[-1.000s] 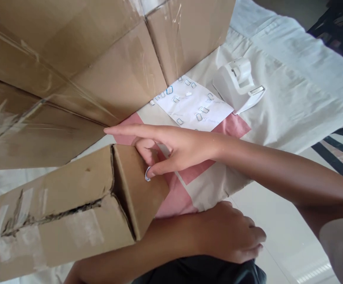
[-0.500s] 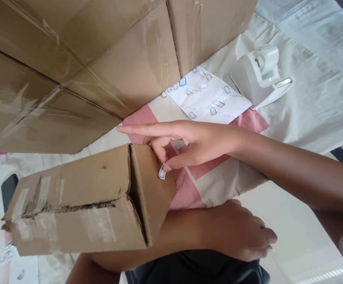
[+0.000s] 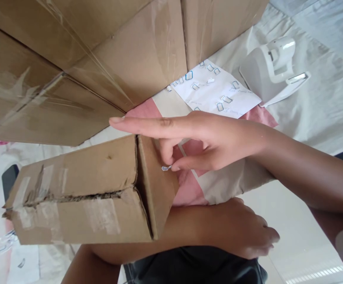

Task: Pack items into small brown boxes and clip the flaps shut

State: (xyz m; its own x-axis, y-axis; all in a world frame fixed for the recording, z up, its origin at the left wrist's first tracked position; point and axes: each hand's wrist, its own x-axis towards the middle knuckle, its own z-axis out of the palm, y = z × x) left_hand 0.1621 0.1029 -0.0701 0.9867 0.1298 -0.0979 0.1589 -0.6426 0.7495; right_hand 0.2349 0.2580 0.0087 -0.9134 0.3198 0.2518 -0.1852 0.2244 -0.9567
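My right hand [image 3: 207, 138] pinches a small white paper label [image 3: 166, 168] with a blue outline between thumb and a curled finger, while another finger stretches out to the left. The label is seen nearly edge-on, close to the end face of a worn cardboard box [image 3: 79, 193]; whether it touches the box I cannot tell. Clear tape strips cross the box, and its flaps have ragged edges. Beneath the box's near end passes my left forearm. My left hand [image 3: 239, 228] rests palm down with its fingers curled in, and no object shows in it.
A large stack of taped cardboard boxes [image 3: 124, 55] fills the upper left. Beside it lies a white sheet [image 3: 219, 86] with several blue-outlined paper pieces. A white tape dispenser [image 3: 274, 75] stands at the upper right. A dark flat object [image 3: 10, 179] lies at the far left.
The label in my right hand has turned from face-on to nearly edge-on. The view has shifted slightly, and the box appears a little higher and further right. My left hand looks nearly unchanged.
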